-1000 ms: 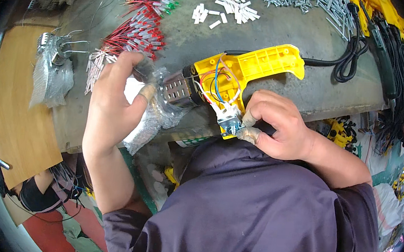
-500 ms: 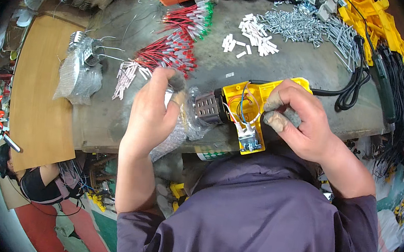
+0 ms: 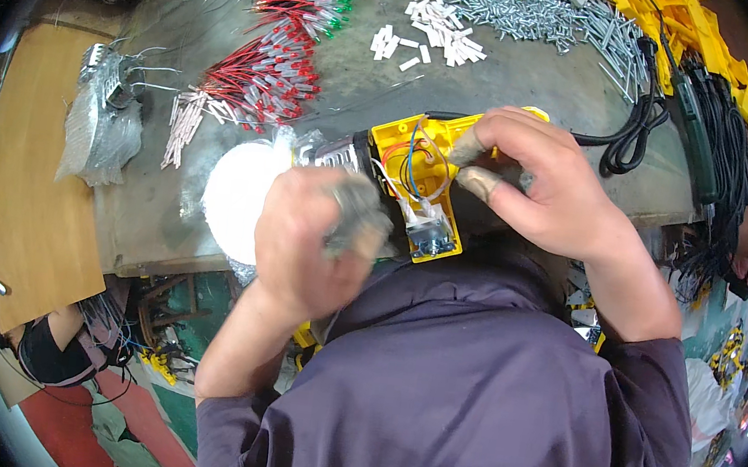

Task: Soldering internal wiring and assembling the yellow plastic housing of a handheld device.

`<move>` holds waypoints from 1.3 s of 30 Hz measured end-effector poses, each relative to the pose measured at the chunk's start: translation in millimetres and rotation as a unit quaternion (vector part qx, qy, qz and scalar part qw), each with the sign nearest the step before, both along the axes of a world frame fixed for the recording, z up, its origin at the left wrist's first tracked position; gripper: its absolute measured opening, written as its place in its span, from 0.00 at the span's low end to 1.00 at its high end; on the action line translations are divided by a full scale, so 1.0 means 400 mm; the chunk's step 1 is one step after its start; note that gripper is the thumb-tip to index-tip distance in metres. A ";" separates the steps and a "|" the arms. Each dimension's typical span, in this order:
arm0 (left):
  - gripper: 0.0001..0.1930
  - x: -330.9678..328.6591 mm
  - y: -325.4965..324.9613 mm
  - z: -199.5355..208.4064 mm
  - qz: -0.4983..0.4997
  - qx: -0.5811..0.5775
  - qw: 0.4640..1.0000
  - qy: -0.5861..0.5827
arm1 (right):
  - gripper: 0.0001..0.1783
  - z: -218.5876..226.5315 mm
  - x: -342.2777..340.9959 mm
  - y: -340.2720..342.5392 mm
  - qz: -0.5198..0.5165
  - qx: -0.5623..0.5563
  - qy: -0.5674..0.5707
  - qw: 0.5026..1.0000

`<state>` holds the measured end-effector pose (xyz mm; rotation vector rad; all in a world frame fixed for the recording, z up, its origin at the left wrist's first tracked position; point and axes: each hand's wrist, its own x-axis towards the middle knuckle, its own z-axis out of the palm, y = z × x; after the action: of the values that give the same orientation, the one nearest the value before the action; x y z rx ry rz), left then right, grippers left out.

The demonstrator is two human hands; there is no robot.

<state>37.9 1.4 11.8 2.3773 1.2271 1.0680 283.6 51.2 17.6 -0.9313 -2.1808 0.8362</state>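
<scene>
An open yellow tool housing, probably of a heat gun, lies on the bench, with blue, white and orange wires and a dark switch inside. A slotted metal barrel joins its left end. My right hand pinches the housing's wall at the inner corner of the handle, thumb and forefinger wearing greyish fingertip covers. My left hand is in front of the barrel, smeared by motion; its fingers look curled, and whether they hold anything is hidden. Beside it, a bright white round shape covers part of the bubble wrap.
Red-wired indicator lamps, white sleeves, screws and yellow housings are spread along the back. Black cables hang at the right. Bubble-wrapped parts sit left, near a wooden board; another person is beyond.
My left hand has dropped toward me from beside the lamps. The white round shape has appeared on the bubble wrap. The view has shifted; my right hand stays at the housing.
</scene>
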 end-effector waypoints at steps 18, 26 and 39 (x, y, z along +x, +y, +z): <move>0.42 -0.065 0.022 -0.017 0.056 -0.098 0.988 0.110 | 0.26 -0.035 0.438 0.245 -0.527 0.028 -0.242 0.814; 0.36 -0.081 0.050 0.015 -0.011 -0.048 0.988 0.148 | 0.18 0.130 0.246 0.292 -0.358 0.205 -0.036 0.910; 0.37 -0.100 0.072 -0.017 -0.004 -0.029 0.998 0.046 | 0.09 0.245 -0.285 0.591 -0.048 0.446 -0.469 0.761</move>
<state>-2.0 30.2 4.9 2.4095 1.2599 0.9162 169.5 287.8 115.5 -0.9878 -2.7814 -0.9521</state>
